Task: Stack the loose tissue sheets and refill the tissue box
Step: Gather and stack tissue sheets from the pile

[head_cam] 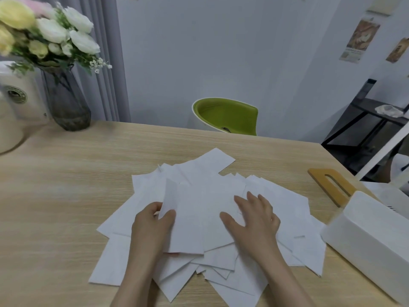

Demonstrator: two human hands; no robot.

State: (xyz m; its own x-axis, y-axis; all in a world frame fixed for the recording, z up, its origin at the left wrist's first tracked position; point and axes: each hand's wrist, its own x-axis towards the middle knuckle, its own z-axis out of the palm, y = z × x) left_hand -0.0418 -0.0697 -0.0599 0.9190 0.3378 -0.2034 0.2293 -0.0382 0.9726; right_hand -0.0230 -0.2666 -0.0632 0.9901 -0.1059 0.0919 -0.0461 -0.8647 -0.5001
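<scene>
While the loose tissue sheets [199, 196] lay fanned across the middle of the wooden counter [66, 173], both hands were down among them. The left hand [152, 227] had its thumb curled over the near-left edge of one raised sheet [188, 218] and its fingers tucked behind that edge, so it was pinching the sheet and lifting that side a little off the pile. The right hand [254, 220] lay flat on the same part of the pile, fingers straight and slightly spread, thumb out to the left, pressing the paper down and gripping nothing.

An exact count of the sheets could not be made, since they overlapped at many angles; there were clearly more than a dozen, all white and roughly rectangular.

One white tissue box [367, 238] stood at the right edge of the counter, just beside the pile, with some sheets reaching right up to its near-left corner. One wooden lid [332, 185] with a long slot lay flat behind the box, apart from the sheets.

At the far-left corner stood one dark glass vase [66, 100] of white, yellow and pink flowers [48, 29], next to one cream appliance [13, 107]. One green chair [225, 116] sat beyond the counter's far edge, and one black shelf unit [365, 120] stood at the right.
</scene>
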